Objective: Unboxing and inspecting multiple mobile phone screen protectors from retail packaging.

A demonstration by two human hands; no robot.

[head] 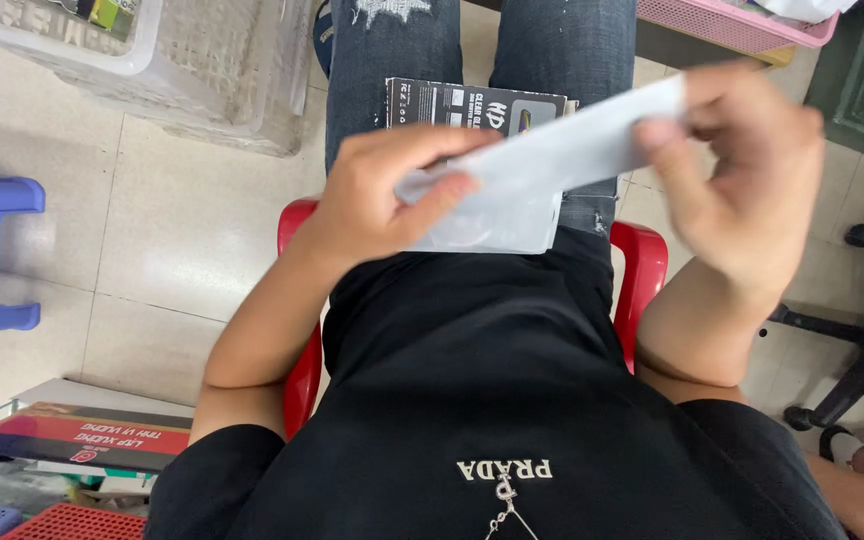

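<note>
White sleeve (542,165) held over my lap, pinched at both ends: left hand (377,195), right hand (742,175) (motion-blurred). Risk: it slips and drops onto the dark box (472,103) on my knees.

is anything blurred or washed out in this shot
Head view: the right hand is motion-blurred, the left hand sharper; the pale sleeve held between them looks soft and nearly washed out; lighting is even and flat, with a mild sheen on the floor tiles and no hard shadows.
</note>
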